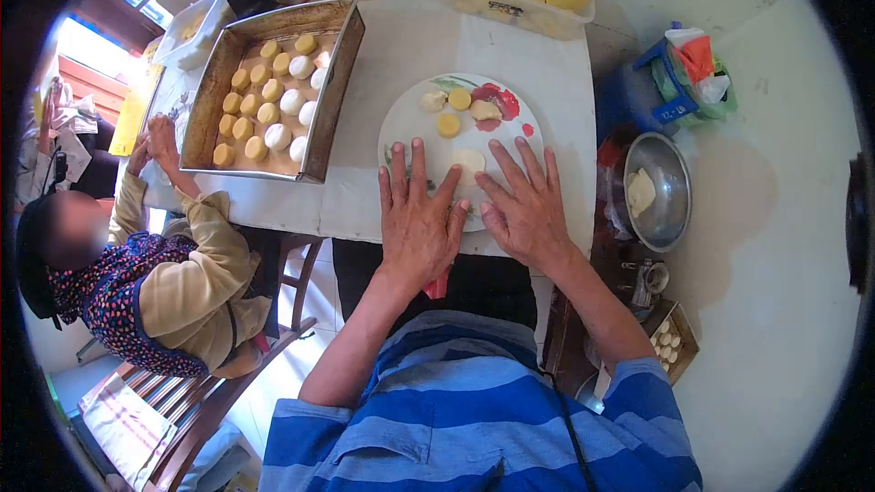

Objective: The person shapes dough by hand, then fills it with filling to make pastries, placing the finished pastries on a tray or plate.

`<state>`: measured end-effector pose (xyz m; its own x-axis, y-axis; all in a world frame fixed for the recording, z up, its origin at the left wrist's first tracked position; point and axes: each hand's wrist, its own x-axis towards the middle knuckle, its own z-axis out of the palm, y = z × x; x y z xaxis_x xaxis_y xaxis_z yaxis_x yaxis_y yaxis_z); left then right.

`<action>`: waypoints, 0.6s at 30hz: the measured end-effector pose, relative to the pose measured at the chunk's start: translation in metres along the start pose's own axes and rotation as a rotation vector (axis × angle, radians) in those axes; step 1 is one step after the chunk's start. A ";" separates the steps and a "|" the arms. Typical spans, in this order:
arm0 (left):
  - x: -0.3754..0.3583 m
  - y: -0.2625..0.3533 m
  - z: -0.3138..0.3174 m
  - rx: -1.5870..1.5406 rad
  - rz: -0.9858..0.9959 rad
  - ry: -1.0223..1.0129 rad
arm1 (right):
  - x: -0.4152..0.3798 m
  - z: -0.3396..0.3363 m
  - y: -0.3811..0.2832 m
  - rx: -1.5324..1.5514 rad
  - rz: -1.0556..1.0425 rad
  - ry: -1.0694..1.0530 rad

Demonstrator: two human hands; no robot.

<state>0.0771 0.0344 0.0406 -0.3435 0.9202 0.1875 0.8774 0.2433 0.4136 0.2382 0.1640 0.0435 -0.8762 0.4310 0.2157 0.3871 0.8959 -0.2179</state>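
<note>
My left hand (417, 223) lies over the near left part of a round floral plate (397, 120), its fingers spread. Opposite it, my right hand (530, 219) is also spread, over the plate's near right part. A thin, flat, pale disc of dough (469, 162) lies between them, with both index fingertips right at its edge. Farther back on the plate are a yellow round (458, 98) and a second yellow round (447, 125). Beside them sit a pale dough lump (433, 101) and another pale dough piece (485, 110).
Left of the plate, a deep metal tray (339, 73) holds several yellow and white rounds. A plastic tub (510, 16) of yellow mass stands at the back. Right of the table are a metal bowl (670, 191) with dough and a blue bin (643, 87). A person (182, 282) sits at left.
</note>
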 end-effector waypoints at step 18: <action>0.018 -0.006 -0.001 0.024 0.071 0.004 | 0.026 -0.013 0.022 -0.002 -0.010 -0.064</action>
<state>0.0653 0.0489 0.0421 -0.2815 0.9342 0.2193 0.9072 0.1846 0.3781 0.2279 0.1965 0.0568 -0.8964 0.4148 0.1564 0.3790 0.9001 -0.2147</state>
